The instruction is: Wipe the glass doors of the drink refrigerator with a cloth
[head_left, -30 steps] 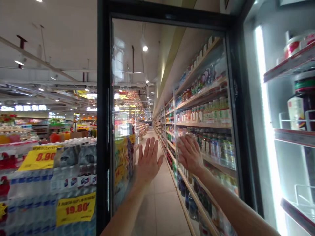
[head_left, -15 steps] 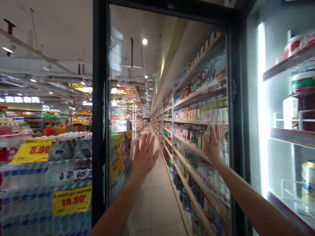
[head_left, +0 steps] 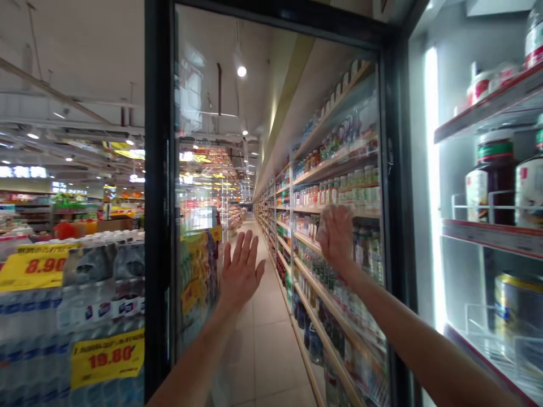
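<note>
A glass door (head_left: pixel 271 73) in a black frame stands open in front of me, and shelves of bottles and a tiled aisle show in its glass. My left hand (head_left: pixel 241 268) lies flat on the pane, left of the middle, fingers stretched and holding nothing. Farther right, my right hand (head_left: pixel 338 243) presses a pale, crumpled cloth (head_left: pixel 326 223) against the glass. The cloth shows around the fingers and at the hand's left edge; the palm hides the rest, and the fingertips are blurred.
On the right is a lit fridge with shelves (head_left: pixel 487 234) holding a dark bottle (head_left: pixel 496 175) and a can (head_left: pixel 520 305) behind wire guards. Packs of bottled water (head_left: pixel 34 333) with yellow price signs (head_left: pixel 108 357) are stacked to the left of the door.
My right hand has moved left across the glass with the cloth. My left hand keeps its place on the pane. The view has turned slightly right, showing more of the fridge.
</note>
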Demonstrator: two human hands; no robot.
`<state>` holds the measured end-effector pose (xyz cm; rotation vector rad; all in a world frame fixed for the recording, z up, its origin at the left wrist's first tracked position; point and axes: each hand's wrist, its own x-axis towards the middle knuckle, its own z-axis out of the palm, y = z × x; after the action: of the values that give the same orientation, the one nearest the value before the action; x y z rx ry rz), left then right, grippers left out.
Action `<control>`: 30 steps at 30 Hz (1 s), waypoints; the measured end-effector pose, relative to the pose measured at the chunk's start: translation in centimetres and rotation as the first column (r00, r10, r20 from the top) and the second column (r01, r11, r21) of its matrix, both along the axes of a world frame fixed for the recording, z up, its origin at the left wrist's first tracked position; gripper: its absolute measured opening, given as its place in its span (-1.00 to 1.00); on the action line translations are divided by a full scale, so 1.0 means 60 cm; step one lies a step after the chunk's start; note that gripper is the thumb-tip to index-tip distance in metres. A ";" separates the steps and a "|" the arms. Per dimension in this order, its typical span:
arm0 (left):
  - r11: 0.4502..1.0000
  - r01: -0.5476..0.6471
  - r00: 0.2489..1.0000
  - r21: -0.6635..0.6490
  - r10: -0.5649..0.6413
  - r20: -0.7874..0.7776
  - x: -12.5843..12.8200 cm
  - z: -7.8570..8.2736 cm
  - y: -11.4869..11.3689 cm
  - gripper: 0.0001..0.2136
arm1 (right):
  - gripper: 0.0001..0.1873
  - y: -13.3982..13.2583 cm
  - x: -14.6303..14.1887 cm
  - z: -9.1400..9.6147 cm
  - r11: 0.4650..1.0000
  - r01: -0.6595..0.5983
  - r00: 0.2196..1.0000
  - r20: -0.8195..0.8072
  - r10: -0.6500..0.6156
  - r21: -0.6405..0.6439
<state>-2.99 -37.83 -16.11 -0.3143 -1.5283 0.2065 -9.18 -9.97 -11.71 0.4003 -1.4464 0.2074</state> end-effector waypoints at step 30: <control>0.998 0.068 0.997 0.002 -0.068 -0.041 -0.008 0.002 -0.005 -0.39 | -0.43 0.072 -0.027 0.125 0.884 0.031 0.999 0.031 -0.018 -0.467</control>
<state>-3.47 -38.13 -15.96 -0.3570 -1.4746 0.1562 -10.79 -5.62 -4.20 -0.0179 -1.3717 0.5310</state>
